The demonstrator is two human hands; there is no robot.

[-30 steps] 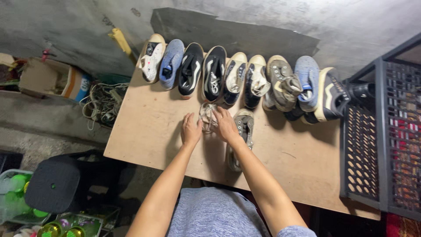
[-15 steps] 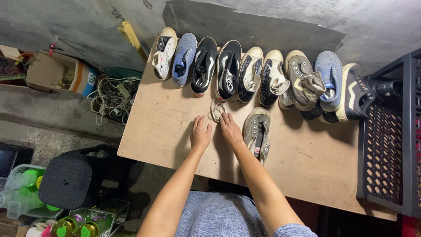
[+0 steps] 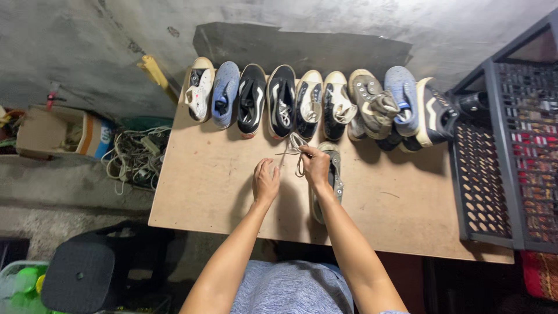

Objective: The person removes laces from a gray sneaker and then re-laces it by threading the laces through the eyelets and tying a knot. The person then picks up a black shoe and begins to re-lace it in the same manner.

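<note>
A grey sneaker (image 3: 335, 174) lies on its side on the wooden table (image 3: 203, 186), partly hidden under my right forearm. My right hand (image 3: 317, 167) pinches its white laces (image 3: 293, 145), which loop out past the shoe's toe. My left hand (image 3: 265, 181) rests just left of them, palm down, fingers slightly spread, holding nothing that I can see. Behind both hands a row of several shoes (image 3: 311, 102) lines the table's far edge: white, blue, black, cream, grey and dark ones.
A black perforated crate (image 3: 500, 168) stands on the table's right end. To the left, below the table, sit a cardboard box (image 3: 55, 132), a tangle of cables (image 3: 136, 157) and a black stool (image 3: 81, 276). A grey wall (image 3: 87, 52) backs the table.
The view has shifted, so the table sits further right and lower. My hands have parted: the left one has let go of the laces and the right one keeps hold.
</note>
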